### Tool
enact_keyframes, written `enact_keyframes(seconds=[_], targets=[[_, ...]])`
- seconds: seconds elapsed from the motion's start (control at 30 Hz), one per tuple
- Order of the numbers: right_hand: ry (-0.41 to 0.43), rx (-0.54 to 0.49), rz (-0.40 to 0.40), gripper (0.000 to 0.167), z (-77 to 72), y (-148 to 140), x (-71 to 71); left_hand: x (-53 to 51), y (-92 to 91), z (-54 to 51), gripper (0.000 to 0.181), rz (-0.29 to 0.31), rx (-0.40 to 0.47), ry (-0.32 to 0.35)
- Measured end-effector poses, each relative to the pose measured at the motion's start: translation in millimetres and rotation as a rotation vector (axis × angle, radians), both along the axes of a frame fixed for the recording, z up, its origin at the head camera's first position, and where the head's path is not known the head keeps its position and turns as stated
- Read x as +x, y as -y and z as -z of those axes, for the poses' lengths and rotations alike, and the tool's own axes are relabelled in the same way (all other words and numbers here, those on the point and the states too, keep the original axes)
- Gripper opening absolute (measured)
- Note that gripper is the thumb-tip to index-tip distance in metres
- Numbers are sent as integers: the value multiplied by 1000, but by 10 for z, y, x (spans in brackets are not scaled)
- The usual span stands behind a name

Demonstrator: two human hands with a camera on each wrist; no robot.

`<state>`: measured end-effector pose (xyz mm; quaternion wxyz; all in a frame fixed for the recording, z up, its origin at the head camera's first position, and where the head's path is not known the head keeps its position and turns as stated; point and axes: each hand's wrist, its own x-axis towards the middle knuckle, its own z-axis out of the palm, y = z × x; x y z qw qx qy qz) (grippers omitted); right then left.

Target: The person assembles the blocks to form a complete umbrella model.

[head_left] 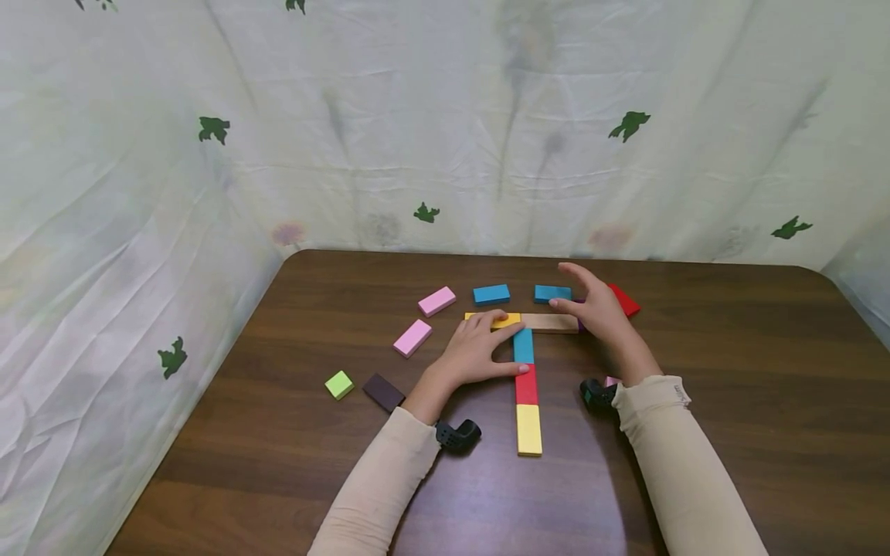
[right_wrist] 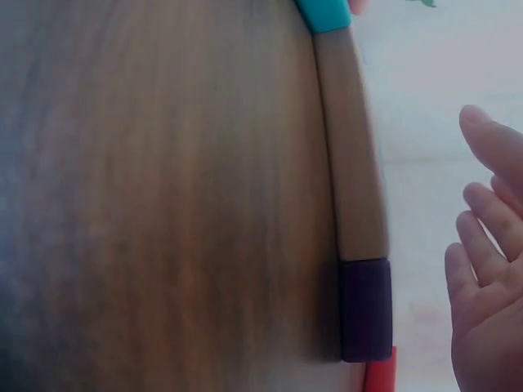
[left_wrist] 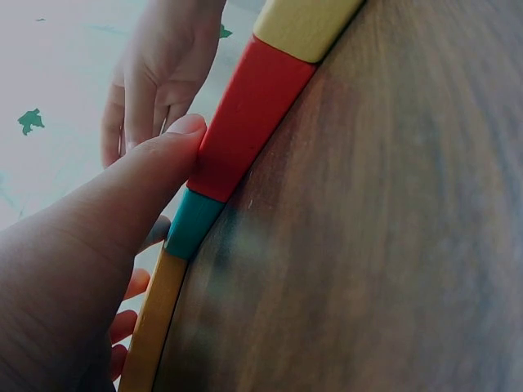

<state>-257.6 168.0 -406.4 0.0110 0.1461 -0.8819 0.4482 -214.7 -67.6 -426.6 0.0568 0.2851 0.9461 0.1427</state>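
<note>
Three blocks, blue (head_left: 524,347), red (head_left: 527,388) and yellow (head_left: 529,430), run end to end toward me from a row of orange (head_left: 514,318), tan (head_left: 549,323) and purple (right_wrist: 366,310). My left hand (head_left: 469,355) lies loosely spread, thumb touching red, fingers at orange; my right hand (head_left: 602,310) is parted near purple, holding nothing.

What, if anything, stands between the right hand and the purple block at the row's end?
Nothing visible: in the right wrist view, only an open gap separates the right hand from the purple block, which adjoins the tan block.
</note>
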Motion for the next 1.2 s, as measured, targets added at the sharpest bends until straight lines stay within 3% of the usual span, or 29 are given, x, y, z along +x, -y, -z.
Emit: enact_keyframes(seconds=[0.77,1.2], targets=[[96,89,-13,57,92,-41,-164,3,-6,-7,77,-7,-6,-1],[106,136,-18,43,137,-35,-244,10,0,-17,77,-3,-9,-6]])
